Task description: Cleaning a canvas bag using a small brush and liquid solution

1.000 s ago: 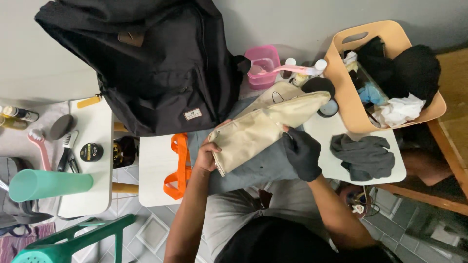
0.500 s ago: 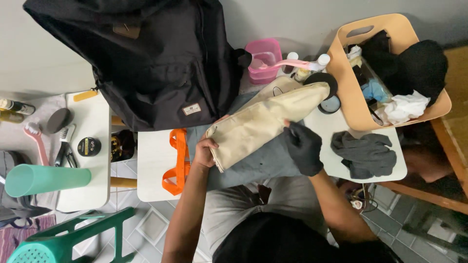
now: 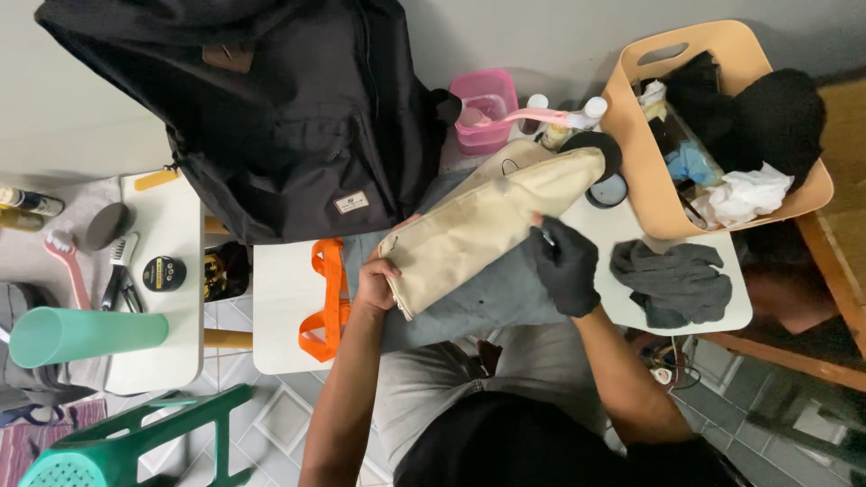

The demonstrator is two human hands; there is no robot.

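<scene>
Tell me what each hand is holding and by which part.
The bare left hand grips the cream fabric pouch at its near lower corner. The black-gloved right hand presses on the pouch's long lower edge, pinching something small that cannot be made out.

The cream pouch (image 3: 492,230) has been tilted further up toward the far side, and the right hand (image 3: 564,266) (gloved in black) has been shifted slightly along its edge.

Cream canvas pouch (image 3: 487,230), long and flat with smudged marks, lies tilted diagonally over grey cloth (image 3: 505,293) on the lap, lower-left end pinched by bare left hand (image 3: 376,282), gloved right hand (image 3: 566,268) touching its right edge.
</scene>
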